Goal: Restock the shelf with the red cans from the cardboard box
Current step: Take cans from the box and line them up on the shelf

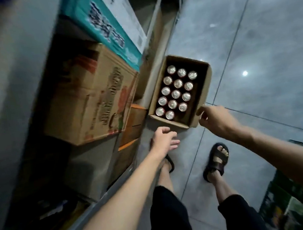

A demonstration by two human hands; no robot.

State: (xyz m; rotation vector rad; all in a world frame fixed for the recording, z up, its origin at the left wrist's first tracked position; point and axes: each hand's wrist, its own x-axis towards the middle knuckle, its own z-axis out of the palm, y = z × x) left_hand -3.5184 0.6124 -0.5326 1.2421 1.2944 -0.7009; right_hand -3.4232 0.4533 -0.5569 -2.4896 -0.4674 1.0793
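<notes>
An open cardboard box [204, 92] stands on the tiled floor beside the shelf [16, 78]. Several red cans [176, 94] fill it in rows, their silver tops up; the box's right part is bare. My right hand [215, 119] is at the box's near right corner, fingers curled at the rim. Whether it grips the rim is unclear. Hovering just short of the box's near edge, my left hand [162, 139] has loosely curled fingers and holds nothing.
On the shelf's lower level lie a brown printed carton [91, 101] and a teal carton [100, 25]. An orange-edged box [130, 133] sits at the shelf foot. My sandalled feet [215, 161] stand on the glossy grey tiles. Green packaging [286, 207] shows at lower right.
</notes>
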